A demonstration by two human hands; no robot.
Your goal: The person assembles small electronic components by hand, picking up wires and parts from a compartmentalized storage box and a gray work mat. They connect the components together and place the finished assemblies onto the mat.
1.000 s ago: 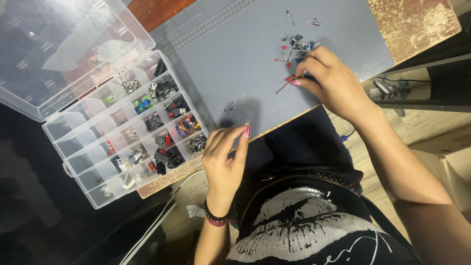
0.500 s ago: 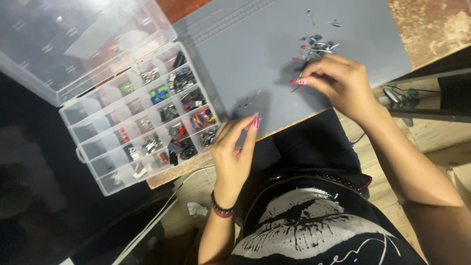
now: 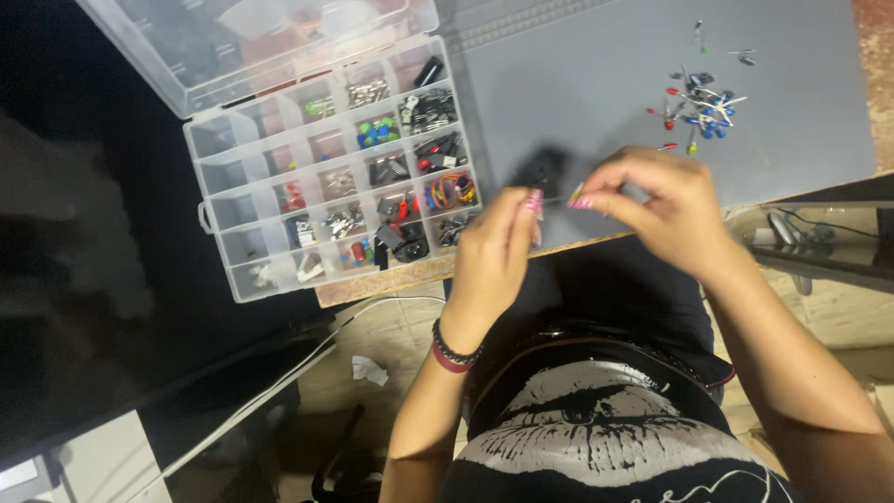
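Nearest the camera, the two hands met over the front edge of the mat. The left hand rose from a wrist ringed with a dark bead band, its fingertips pinched toward the right hand, whose fingertips pointed back at them. Between the two pinches a small thin part seemed to be held, probably a component lead, but it was too small and blurred to say which hand truly gripped it or whether both did. The hands were close together, nearly touching at the tips, held just above the mat's near edge.

To do this step well, I judged the grip should stay at the fingertips, with the wrists steadied over the mat so that a dropped part would land on grey rubber and not on the floor below. Bending or joining such a thin leg would call for slow, light pressure; the long nails could slip on it.

Just behind the hands lay a small black part on the mat. To the left sat the open organiser, clear plastic, its cells holding green, red, blue and black bits, lid tipped back. Farthest off, at the mat's right rear, a loose heap of LEDs, red and blue with splayed legs, lay well apart from the hands.
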